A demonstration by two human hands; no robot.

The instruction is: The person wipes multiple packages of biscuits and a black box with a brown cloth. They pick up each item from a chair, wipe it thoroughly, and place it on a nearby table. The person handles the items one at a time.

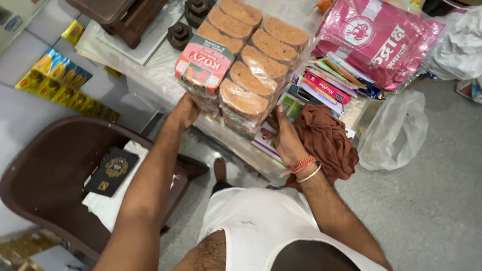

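Left hand (185, 111) and right hand (286, 138) are clamping the rusk packets (246, 60) from both sides; best keeping the stack level.

- Light's pretty even and soft overall, kinda diffuse indoor or daylight, nothing harsh, no single obvious source.
- Shadows are weak: just a soft dark patch under the counter edge and inside the brown plastic chair (45, 175).
- Some glare on shiny stuff: the clear wrap over the rusk pack (241, 65) throws white streaks, and the pink bag (379, 40) has glossy highlights.
- The white plastic bag (459, 42) top right is nearly blown out.
- Center is reasonably sharp; you can see crust texture.
- Edges go soft and stretched, wide-angle style, so the yellow packets (60, 80) on the left look smeared.
- The forearms at the bottom look a bit blurry and oversized, being close to the lens.
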